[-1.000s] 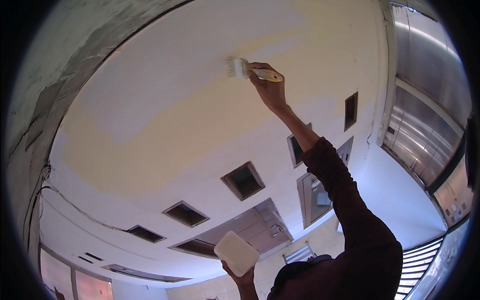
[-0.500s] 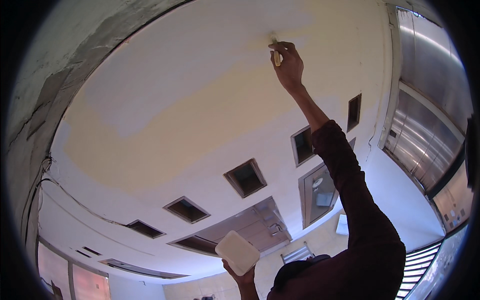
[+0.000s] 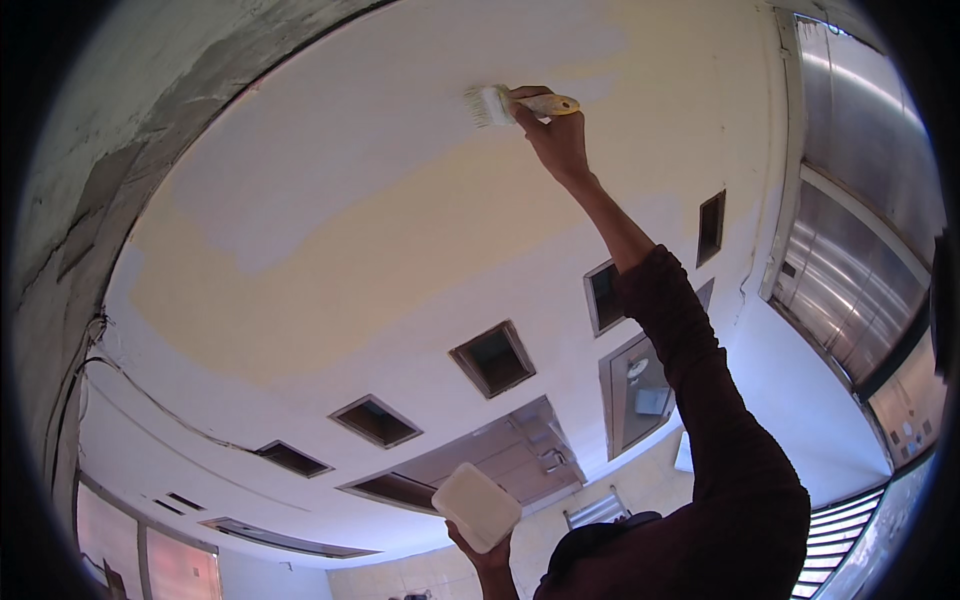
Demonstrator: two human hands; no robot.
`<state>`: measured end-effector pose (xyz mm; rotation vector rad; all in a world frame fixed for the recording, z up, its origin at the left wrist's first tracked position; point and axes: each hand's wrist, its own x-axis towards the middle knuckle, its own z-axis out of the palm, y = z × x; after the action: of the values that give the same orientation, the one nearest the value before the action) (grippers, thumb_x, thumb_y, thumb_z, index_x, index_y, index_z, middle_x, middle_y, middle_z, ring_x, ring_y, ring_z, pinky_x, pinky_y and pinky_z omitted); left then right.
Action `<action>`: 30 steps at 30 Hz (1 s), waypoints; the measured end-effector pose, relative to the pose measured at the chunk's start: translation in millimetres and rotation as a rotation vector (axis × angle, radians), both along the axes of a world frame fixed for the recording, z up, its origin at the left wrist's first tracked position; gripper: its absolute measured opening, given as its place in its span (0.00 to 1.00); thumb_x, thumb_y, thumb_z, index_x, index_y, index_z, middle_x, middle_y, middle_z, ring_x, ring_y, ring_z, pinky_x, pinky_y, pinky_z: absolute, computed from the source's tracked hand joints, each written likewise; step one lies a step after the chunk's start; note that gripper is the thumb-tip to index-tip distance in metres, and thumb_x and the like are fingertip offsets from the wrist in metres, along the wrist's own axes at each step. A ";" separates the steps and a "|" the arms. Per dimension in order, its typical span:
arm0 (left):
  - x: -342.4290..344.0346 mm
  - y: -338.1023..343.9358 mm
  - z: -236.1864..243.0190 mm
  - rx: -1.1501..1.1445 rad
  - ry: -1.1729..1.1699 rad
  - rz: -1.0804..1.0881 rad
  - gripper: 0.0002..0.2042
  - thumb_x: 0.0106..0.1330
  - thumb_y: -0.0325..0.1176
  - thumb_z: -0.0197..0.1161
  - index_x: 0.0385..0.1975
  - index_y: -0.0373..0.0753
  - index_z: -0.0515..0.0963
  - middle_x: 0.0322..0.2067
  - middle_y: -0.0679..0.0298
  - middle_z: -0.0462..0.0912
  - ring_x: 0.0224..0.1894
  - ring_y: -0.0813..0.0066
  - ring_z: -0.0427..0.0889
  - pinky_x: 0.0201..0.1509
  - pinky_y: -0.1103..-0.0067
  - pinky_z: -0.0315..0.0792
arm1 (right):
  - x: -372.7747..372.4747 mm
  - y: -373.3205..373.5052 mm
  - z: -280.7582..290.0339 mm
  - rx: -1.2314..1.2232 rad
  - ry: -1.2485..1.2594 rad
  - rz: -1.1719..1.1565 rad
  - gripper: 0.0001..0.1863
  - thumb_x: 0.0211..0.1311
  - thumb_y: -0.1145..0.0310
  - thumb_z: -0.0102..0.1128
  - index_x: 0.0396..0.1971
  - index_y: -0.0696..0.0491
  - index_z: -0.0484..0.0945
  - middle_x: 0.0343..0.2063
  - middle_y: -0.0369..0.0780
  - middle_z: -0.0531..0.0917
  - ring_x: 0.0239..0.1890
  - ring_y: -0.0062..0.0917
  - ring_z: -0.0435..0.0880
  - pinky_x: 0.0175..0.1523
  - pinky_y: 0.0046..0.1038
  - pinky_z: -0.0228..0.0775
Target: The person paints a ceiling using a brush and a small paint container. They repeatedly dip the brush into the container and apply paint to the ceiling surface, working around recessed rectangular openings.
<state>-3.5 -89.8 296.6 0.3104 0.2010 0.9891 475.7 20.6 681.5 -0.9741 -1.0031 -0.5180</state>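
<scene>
High on the wall, my right hand (image 3: 562, 148) is closed around the yellowish handle of a wide flat paintbrush (image 3: 494, 106). The bristles point left and lie at the pale part of the wall (image 3: 360, 120), just beyond the edge of a cream-yellow painted band (image 3: 370, 240). Whether the bristles press on the wall, I cannot tell. Low in the picture, my left hand (image 3: 488, 552) grips a white rounded-corner container (image 3: 476, 506) from below. Its pale underside or outer face shows, and what it holds is hidden. My right arm is raised in a dark rolled-up sleeve.
A row of square wall openings (image 3: 492, 358) runs below the yellow band. Beneath it is a brown door (image 3: 510, 440). Cables (image 3: 160, 400) hang along the left. Metal shutter-like panels (image 3: 850, 270) stand at right, above a barred grille (image 3: 838, 530).
My right hand has turned, swinging the brush from upright, edge-on, to lying sideways with its bristles to the left. My left hand and the container have barely moved.
</scene>
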 end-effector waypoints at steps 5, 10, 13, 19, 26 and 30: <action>1.1 -0.2 -1.9 -0.007 0.020 -0.009 0.42 0.60 0.64 0.64 0.69 0.47 0.61 0.59 0.49 0.71 0.61 0.46 0.72 0.55 0.45 0.73 | 89.7 -48.7 2.2 -0.010 0.176 -0.165 0.13 0.65 0.62 0.66 0.45 0.52 0.84 0.28 0.34 0.85 0.29 0.14 0.83 0.31 0.21 0.79; -2.6 2.7 -11.7 -0.028 0.001 -0.004 0.42 0.60 0.63 0.64 0.69 0.47 0.61 0.58 0.48 0.71 0.60 0.46 0.72 0.55 0.45 0.73 | 97.2 -52.4 -3.2 0.138 0.068 -0.506 0.10 0.62 0.66 0.64 0.42 0.47 0.85 0.38 0.39 0.86 0.39 0.35 0.87 0.44 0.35 0.78; -3.3 -1.0 -15.0 -0.055 -0.004 0.001 0.42 0.60 0.63 0.64 0.70 0.46 0.60 0.58 0.48 0.71 0.60 0.46 0.73 0.55 0.45 0.73 | 41.3 -24.3 -2.3 0.057 -0.085 -0.579 0.08 0.60 0.69 0.65 0.39 0.45 0.85 0.41 0.37 0.82 0.39 0.35 0.85 0.42 0.37 0.78; -0.5 0.8 -6.1 0.014 0.006 -0.007 0.42 0.60 0.64 0.63 0.70 0.47 0.60 0.58 0.48 0.71 0.59 0.46 0.73 0.55 0.44 0.73 | -69.0 31.4 -3.1 0.026 -0.249 -0.400 0.08 0.59 0.72 0.66 0.38 0.44 0.83 0.39 0.35 0.82 0.32 0.31 0.84 0.34 0.33 0.77; -1.5 2.6 -10.1 -0.018 0.043 -0.009 0.42 0.61 0.65 0.61 0.70 0.47 0.60 0.59 0.49 0.71 0.60 0.46 0.72 0.56 0.45 0.73 | -112.7 49.5 -3.6 0.013 -0.195 0.172 0.07 0.61 0.74 0.64 0.38 0.48 0.83 0.39 0.36 0.84 0.34 0.24 0.84 0.39 0.27 0.77; -5.6 2.7 -10.9 -0.015 0.008 -0.009 0.42 0.61 0.66 0.60 0.70 0.47 0.60 0.60 0.49 0.70 0.61 0.45 0.71 0.58 0.46 0.71 | -54.5 27.4 -14.5 -0.004 -0.026 0.232 0.07 0.63 0.71 0.65 0.40 0.54 0.84 0.35 0.33 0.85 0.34 0.16 0.82 0.37 0.22 0.76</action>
<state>-9.1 -87.1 285.6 0.3015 0.2140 0.9769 421.3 48.0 667.0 -0.8428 -1.1242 -0.3361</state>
